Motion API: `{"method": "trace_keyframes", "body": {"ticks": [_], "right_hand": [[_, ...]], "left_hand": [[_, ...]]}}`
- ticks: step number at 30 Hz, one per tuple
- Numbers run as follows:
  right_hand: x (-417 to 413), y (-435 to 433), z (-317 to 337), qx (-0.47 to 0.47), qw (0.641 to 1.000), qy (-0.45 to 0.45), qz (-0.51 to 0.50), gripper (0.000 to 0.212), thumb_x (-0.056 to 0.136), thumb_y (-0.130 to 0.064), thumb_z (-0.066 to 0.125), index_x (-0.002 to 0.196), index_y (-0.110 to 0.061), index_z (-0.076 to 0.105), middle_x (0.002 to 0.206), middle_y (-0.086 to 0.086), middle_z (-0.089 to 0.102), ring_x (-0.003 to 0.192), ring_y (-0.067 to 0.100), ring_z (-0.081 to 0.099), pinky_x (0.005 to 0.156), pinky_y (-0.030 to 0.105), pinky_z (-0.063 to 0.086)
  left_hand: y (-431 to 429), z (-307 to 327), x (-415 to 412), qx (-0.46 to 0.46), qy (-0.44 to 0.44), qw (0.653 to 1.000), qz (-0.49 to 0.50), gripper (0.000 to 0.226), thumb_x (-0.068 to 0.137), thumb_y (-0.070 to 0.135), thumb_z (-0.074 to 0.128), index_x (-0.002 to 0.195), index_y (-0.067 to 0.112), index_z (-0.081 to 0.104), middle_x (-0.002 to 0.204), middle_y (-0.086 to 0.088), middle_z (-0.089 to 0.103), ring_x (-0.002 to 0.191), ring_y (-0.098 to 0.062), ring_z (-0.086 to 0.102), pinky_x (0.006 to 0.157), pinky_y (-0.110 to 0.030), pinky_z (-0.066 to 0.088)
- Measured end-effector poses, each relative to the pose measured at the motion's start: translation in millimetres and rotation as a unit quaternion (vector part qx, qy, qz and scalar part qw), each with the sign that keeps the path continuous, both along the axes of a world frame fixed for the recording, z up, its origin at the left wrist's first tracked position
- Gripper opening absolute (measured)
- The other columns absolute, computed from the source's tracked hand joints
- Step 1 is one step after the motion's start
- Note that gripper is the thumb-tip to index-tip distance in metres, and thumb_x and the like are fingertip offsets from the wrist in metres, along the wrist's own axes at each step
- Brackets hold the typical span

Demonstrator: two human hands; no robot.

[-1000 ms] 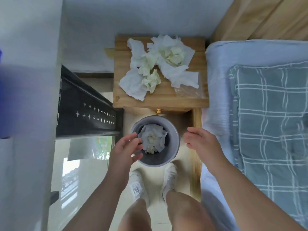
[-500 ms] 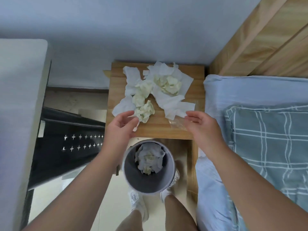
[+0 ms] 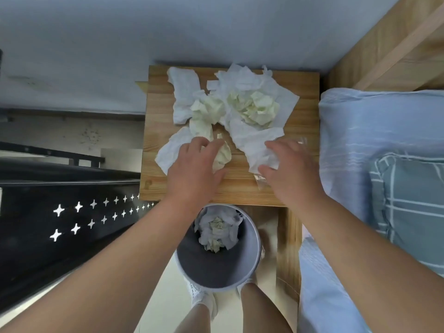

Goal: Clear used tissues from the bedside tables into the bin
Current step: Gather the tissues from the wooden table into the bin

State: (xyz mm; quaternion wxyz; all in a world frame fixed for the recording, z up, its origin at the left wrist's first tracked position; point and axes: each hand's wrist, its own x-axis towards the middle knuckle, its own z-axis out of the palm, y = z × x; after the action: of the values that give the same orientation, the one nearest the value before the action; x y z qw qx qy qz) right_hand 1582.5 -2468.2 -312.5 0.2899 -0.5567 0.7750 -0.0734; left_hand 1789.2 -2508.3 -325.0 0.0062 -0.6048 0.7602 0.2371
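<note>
A square bench of pale, grainy pine boards [image 3: 240,188] was set against a plain wall, and its top was strewn with used tissues. Thin, creased white paper sheets [image 3: 185,97] were spread over the back half. Cream-yellow crumpled wads [image 3: 254,109] were heaped on them towards the back right corner, with smaller ones nearer the middle.

The left hand [image 3: 194,164] was laid towards the front left of the bench. Its fingers were curled over a single cream-yellow wad [image 3: 224,155], with the thumb drawn in below it. A soft white sheet [image 3: 168,153] was partly covered by the same hand.

The right hand [image 3: 292,169] was placed towards the front right corner, on a rumpled white sheet [image 3: 257,143]. Its fingers were blurred, so it could not be told whether they were spread flat or pinching the paper. A scrap of clear glossy film [image 3: 262,182] was seen just beside its thumb.

A round grey bin with smooth walls [image 3: 252,260] was stood on the floor just below the front edge of the bench. White and yellowish crumpled tissues [image 3: 217,230] were gathered at its bottom.

A bed in pale blue cloth [image 3: 355,140] was set along the right edge of the bench.
</note>
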Motion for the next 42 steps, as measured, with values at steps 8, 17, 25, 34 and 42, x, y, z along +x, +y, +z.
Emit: {"method": "trace_keyframes", "body": {"ticks": [8,17,25,34,42], "right_hand": [[-7,-6,-2,-0.069,0.996,0.008,-0.056,0.026,0.100,-0.010,0.059,0.121,-0.014,0.075,0.123,0.005,0.068,0.113,0.027,0.062,0.083,0.029,0.042],[-11,11,53,-0.164,0.979,-0.046,-0.112,0.025,0.101,-0.020,0.059,0.119,-0.021,0.077,0.099,-0.005,0.079,0.090,0.017,0.070,0.073,0.032,0.054],[-2,38,70,-0.192,0.960,-0.127,-0.159,0.023,0.101,-0.021,0.059,0.111,-0.028,0.079,0.079,-0.016,0.071,0.079,0.003,0.065,0.062,0.009,0.043],[33,121,55,-0.153,0.940,-0.218,-0.215,0.028,0.097,-0.026,0.062,0.088,-0.051,0.073,0.083,-0.017,0.074,0.073,0.007,0.066,0.058,0.016,0.047],[65,192,-76,0.003,0.944,-0.220,-0.248,0.033,0.096,-0.017,0.061,0.064,-0.027,0.055,0.055,-0.011,0.053,0.054,0.008,0.045,0.049,0.023,0.030]], "left_hand": [[-1,-2,-1,-0.020,0.101,0.994,0.040,0.054,0.093,0.011,0.069,0.144,0.027,0.062,0.150,-0.004,0.053,0.125,-0.028,0.059,0.078,-0.034,0.046],[31,39,7,-0.003,0.287,0.950,0.123,0.047,0.095,0.029,0.063,0.140,0.039,0.056,0.133,0.018,0.054,0.113,0.005,0.053,0.083,-0.019,0.053],[45,46,17,0.009,0.381,0.899,0.216,0.041,0.101,0.032,0.060,0.136,0.052,0.048,0.139,0.010,0.060,0.101,-0.010,0.060,0.075,-0.010,0.048],[131,37,43,0.044,0.384,0.876,0.290,0.043,0.094,0.041,0.063,0.136,0.049,0.056,0.123,0.015,0.067,0.082,0.000,0.068,0.071,-0.021,0.059],[181,-67,81,0.265,0.285,0.886,0.254,0.038,0.080,0.054,0.071,0.117,0.065,0.067,0.109,-0.005,0.075,0.097,-0.026,0.076,0.083,-0.043,0.068]]}}
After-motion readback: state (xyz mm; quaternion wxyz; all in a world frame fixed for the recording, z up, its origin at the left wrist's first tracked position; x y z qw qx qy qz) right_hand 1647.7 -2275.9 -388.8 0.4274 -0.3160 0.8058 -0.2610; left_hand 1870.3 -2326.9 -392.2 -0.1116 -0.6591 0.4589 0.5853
